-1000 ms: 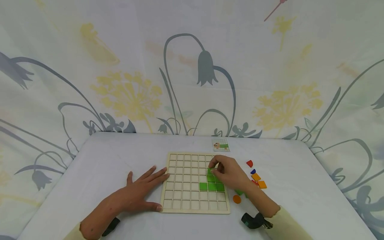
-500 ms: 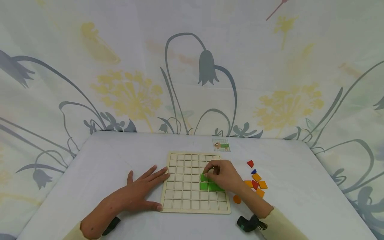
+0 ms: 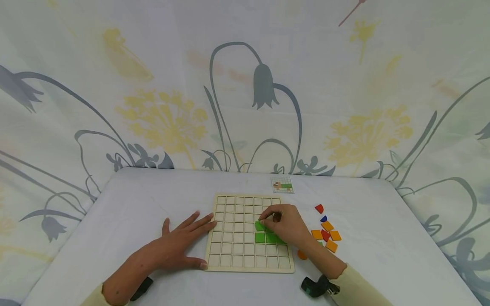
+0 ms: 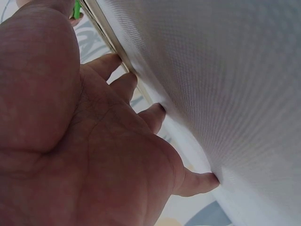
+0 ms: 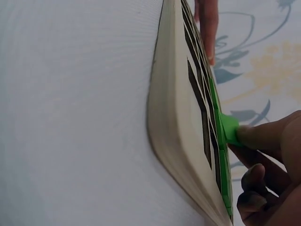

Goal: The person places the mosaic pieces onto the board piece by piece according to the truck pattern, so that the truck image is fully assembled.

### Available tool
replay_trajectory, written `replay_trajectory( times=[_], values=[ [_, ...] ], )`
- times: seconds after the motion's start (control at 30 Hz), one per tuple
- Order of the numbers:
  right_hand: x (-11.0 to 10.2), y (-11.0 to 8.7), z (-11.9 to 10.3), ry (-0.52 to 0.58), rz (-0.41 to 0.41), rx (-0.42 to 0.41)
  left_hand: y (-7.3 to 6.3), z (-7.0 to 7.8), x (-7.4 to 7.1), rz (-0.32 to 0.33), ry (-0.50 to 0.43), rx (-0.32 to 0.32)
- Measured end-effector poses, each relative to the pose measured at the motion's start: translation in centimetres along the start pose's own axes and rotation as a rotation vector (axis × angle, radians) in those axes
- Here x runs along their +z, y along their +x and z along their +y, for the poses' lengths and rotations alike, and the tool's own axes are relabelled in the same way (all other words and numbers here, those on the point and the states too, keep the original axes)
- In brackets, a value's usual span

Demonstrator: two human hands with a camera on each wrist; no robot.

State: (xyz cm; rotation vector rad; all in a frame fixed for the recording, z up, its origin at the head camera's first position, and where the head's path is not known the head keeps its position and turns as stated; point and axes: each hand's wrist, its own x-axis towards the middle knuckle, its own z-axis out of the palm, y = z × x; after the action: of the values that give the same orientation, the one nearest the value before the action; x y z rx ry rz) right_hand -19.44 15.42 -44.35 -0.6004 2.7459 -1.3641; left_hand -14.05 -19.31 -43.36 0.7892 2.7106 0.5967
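Note:
A square wooden grid board (image 3: 249, 269) lies on the white table. My left hand (image 3: 174, 246) rests on the table with fingers spread, its fingertips and thumb at the board's left edge; the left wrist view shows the palm (image 4: 99, 141) close up. Over the board's right half, my right hand (image 3: 286, 223) pinches a green square tile (image 3: 260, 226) between thumb and forefinger. In the right wrist view this green tile (image 5: 230, 128) stands tilted against the board's top. More green tiles (image 3: 260, 238) sit in a row of cells just below it, partly covered by the right hand.
Right of the board lie loose pieces: orange tiles (image 3: 331, 246), red pieces (image 3: 319, 208), a small blue piece (image 3: 323, 219) and an orange disc (image 3: 302, 255) partly behind the right wrist. A picture card (image 3: 282, 185) lies beyond the board, near a flower-patterned backdrop (image 3: 245, 106).
The right hand has shifted left and slightly toward me with the green tile, then kept almost still over the last half second. The left hand has not moved.

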Motion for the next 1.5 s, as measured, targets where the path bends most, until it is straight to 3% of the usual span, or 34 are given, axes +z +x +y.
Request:
replay_trajectory(
  times=[0.23, 0.53, 0.77, 1.07, 1.33, 1.5],
  values=[
    [0.1, 0.0, 0.2, -0.04, -0.029, -0.076, 0.0, 0.1, -0.1, 0.001, -0.005, 0.0],
    [0.6, 0.1, 0.6, -0.021, 0.021, -0.015, 0.1, -0.1, 0.1, -0.005, -0.005, -0.007],
    [0.5, -0.1, 0.1, -0.095, -0.016, -0.093, 0.1, -0.3, 0.2, 0.001, -0.003, -0.001],
    [0.3, -0.4, 0.2, -0.125, -0.056, -0.095, 0.1, -0.4, 0.3, -0.008, -0.016, -0.006],
    [-3.2, -0.9, 1.6, -0.164, -0.131, -0.191, 0.0, -0.2, 0.2, -0.005, -0.021, 0.002],
    [-6.5, -1.3, 2.9, -0.211, -0.258, -0.18, 0.1, -0.4, 0.2, -0.007, -0.016, -0.001]
  ],
)
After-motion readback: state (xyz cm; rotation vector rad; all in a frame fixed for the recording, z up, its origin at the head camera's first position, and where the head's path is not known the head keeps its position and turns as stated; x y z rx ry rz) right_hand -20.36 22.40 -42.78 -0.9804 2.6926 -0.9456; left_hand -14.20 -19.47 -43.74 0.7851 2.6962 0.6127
